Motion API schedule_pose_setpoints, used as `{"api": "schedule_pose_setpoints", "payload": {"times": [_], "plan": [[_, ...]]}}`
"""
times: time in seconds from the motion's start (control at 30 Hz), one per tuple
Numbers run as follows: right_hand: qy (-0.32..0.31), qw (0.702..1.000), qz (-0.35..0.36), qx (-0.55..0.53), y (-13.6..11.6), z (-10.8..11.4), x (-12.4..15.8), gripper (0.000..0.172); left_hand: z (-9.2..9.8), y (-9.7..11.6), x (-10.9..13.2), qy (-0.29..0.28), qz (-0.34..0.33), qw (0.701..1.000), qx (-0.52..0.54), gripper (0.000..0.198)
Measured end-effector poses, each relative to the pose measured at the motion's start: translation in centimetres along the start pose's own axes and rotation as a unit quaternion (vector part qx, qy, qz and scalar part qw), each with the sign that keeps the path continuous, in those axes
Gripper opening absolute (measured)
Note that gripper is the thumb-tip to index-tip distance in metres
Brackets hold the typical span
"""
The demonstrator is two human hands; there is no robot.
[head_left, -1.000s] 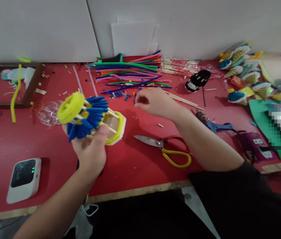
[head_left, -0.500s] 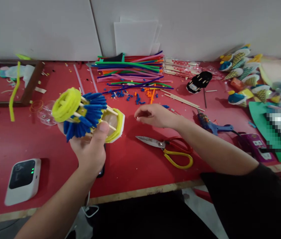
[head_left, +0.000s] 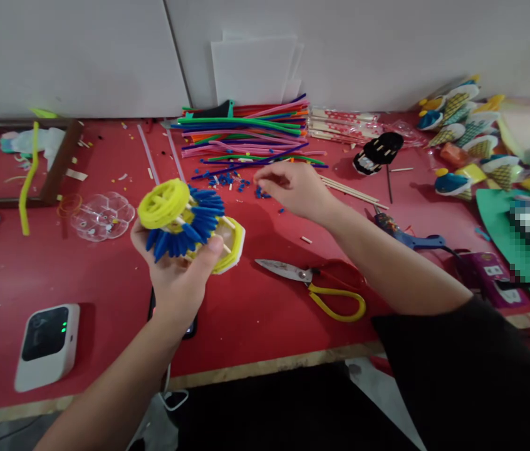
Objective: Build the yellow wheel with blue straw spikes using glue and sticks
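Observation:
My left hand [head_left: 178, 282] is wrapped round a yellow and blue craft model [head_left: 185, 219] with wooden sticks and a white-edged base, held tilted above the red table. Over the small blue and orange cut pieces [head_left: 232, 180] is my right hand [head_left: 293, 188], its thumb and fingertips brought close together; whatever they hold, if anything, is too small to name. Scissors [head_left: 309, 275] with red and yellow handles lie below my right hand.
Colourful pipe cleaners [head_left: 246, 134] lie at the back beside bundled sticks. A glue gun [head_left: 401, 237], a black model [head_left: 378, 153] and bird figures [head_left: 453, 181] are at the right. A clear palette [head_left: 103, 216] and a white device [head_left: 46, 347] are at the left.
My left hand has shifted the model right, and its top is more upright. My right hand has moved up and away to the small cut pieces.

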State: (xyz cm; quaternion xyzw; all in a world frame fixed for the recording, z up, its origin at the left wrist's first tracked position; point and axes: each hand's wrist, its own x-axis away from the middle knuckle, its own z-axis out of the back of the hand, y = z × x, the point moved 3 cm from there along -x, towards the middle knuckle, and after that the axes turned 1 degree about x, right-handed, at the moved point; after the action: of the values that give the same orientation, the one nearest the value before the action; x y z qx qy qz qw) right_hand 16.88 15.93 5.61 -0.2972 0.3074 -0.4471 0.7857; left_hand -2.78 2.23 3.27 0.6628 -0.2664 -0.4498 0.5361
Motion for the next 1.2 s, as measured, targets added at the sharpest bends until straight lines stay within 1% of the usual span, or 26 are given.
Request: {"api": "schedule_pose_setpoints", "payload": {"times": [0.07, 0.13, 0.2, 0.27, 0.33, 0.4, 0.5, 0.63, 0.77, 0.83, 0.9, 0.97, 1.03, 1.1, 1.17, 1.2], "plan": [[-0.006, 0.998, -0.012, 0.066, 0.1, 1.6, 1.9, 0.023, -0.3, 0.3, 0.2, 0.0, 0.015, 1.0, -0.002, 0.08], [-0.01, 0.991, -0.046, 0.124, 0.6, 2.8, 3.9, 0.021, -0.6, 0.7, 0.5, -0.009, 0.03, 0.999, -0.01, 0.084], [-0.017, 0.981, -0.093, 0.167, 1.3, 3.5, 5.8, 0.019, -0.9, 0.9, 0.7, -0.021, 0.046, 0.999, -0.012, 0.086], [-0.037, 0.973, -0.122, 0.193, 1.8, 3.9, 7.5, 0.021, -1.0, 0.9, 0.9, -0.026, 0.059, 0.998, -0.01, 0.087], [-0.073, 0.97, -0.109, 0.205, 2.1, 4.0, 9.0, 0.029, -1.0, 0.7, 1.0, -0.029, 0.065, 0.997, -0.011, 0.087], [-0.111, 0.966, -0.071, 0.224, 2.2, 3.9, 10.1, 0.029, -1.1, 0.5, 1.1, -0.037, 0.064, 0.997, -0.023, 0.087], [-0.136, 0.954, -0.037, 0.266, 2.5, 3.5, 11.0, 0.018, -1.3, 0.5, 1.2, -0.063, 0.037, 0.997, -0.04, 0.086], [-0.137, 0.949, -0.042, 0.282, 3.0, 2.9, 10.9, 0.011, -1.7, 0.8, 1.2, -0.095, -0.001, 0.995, -0.038, 0.08], [-0.134, 0.955, -0.028, 0.264, 3.1, 2.1, 10.7, 0.015, -2.0, 0.9, 1.2, -0.11, -0.018, 0.993, -0.028, 0.078], [-0.113, 0.958, -0.023, 0.263, 3.0, 1.9, 10.7, 0.018, -2.0, 0.9, 1.3, -0.114, -0.017, 0.993, -0.027, 0.077], [-0.084, 0.963, -0.017, 0.256, 2.8, 2.2, 10.8, 0.02, -2.0, 0.9, 1.3, -0.117, -0.022, 0.992, -0.03, 0.077], [-0.048, 0.969, -0.018, 0.24, 2.4, 3.3, 11.1, 0.02, -2.0, 0.9, 1.4, -0.116, -0.029, 0.992, -0.034, 0.078], [0.009, 0.971, -0.045, 0.235, 2.0, 5.5, 11.6, 0.014, -1.9, 0.9, 1.4, -0.11, -0.029, 0.993, -0.042, 0.079], [0.098, 0.953, -0.101, 0.267, 1.8, 8.3, 12.5, 0.011, -1.8, 0.8, 1.4, -0.102, -0.024, 0.993, -0.053, 0.08], [0.202, 0.914, -0.161, 0.314, 1.9, 11.0, 14.1, 0.022, -1.7, 0.8, 1.3, -0.095, -0.023, 0.994, -0.054, 0.078], [0.227, 0.901, -0.187, 0.319, 2.2, 12.0, 14.9, 0.026, -1.7, 0.7, 1.3, -0.096, -0.026, 0.994, -0.048, 0.077]]}}
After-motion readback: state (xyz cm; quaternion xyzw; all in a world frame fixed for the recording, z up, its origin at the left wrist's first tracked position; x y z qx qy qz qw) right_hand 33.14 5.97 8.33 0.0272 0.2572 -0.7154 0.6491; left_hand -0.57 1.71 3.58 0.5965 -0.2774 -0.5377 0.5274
